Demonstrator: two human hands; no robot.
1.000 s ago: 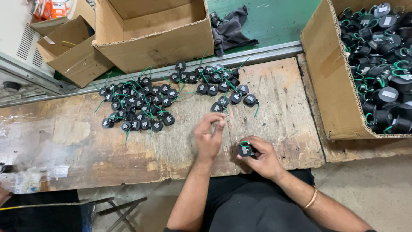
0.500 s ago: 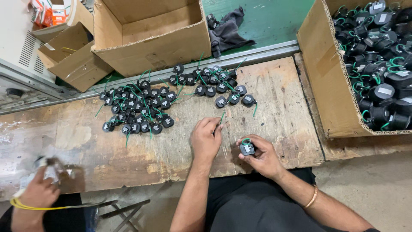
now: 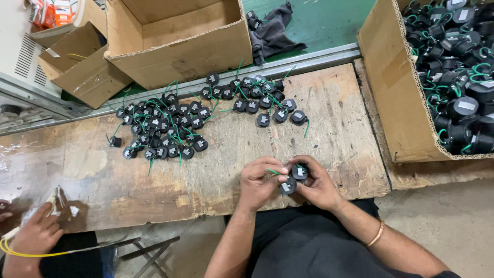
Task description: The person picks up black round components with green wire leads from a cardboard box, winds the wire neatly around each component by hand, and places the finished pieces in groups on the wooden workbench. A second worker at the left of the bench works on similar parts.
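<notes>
My left hand and my right hand meet just above the near edge of the worn wooden desk, fingers curled in toward each other. Between them I hold two small round black parts: one sits against my right fingers, pinched there, and the other sits just below it, gripped between my left thumb and the fingertips of both hands. The two parts touch or nearly touch; I cannot tell which. A thin green wire runs from them across my left fingers.

Farther back on the desk lies a spread of the same black parts with green wires, a thick cluster at the left and a looser row trailing to the right near the metal rail. To my right stands a big cardboard box heaped with larger black parts of the same sort. Beyond the rail sits an open cardboard box, smaller boxes to its left, and a dark cloth on the green surface.

At the lower left, another person's hand rests on the desk beside a yellow cable.
</notes>
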